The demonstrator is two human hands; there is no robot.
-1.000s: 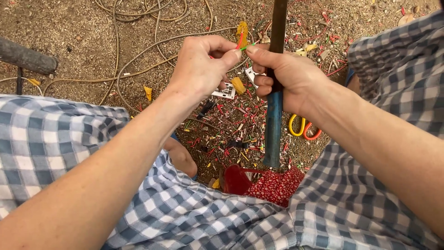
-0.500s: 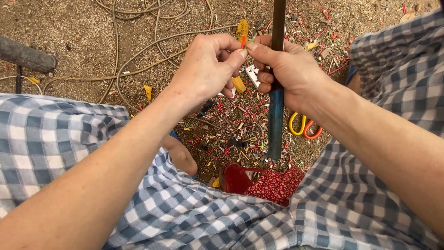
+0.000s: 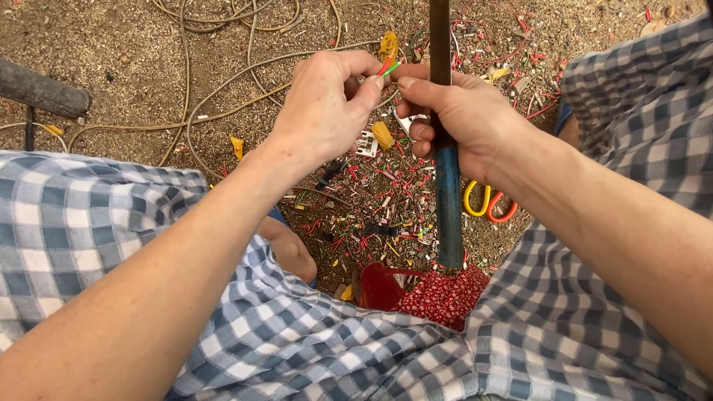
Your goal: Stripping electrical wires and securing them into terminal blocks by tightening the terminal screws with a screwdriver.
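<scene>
My left hand (image 3: pixel 327 108) pinches thin red and green wires (image 3: pixel 388 67) between thumb and fingers. My right hand (image 3: pixel 464 119) meets it from the right, fingertips on the same wires, while its palm wraps an upright dark pole (image 3: pixel 444 148) that turns blue lower down. The pole stands on the dirt between my knees. Both hands are held above a scatter of cut wire bits (image 3: pixel 386 215).
Tan cables (image 3: pixel 223 96) loop over the dirt at the top left. Orange-handled scissors (image 3: pixel 486 204) lie right of the pole. A red patterned cloth (image 3: pixel 438 293) sits at the pole's foot. A dark bar (image 3: pixel 41 89) lies at the far left. Checked fabric covers both knees.
Both hands have shifted slightly left along the pole. The red and green wire ends now stick out more clearly between my fingertips.
</scene>
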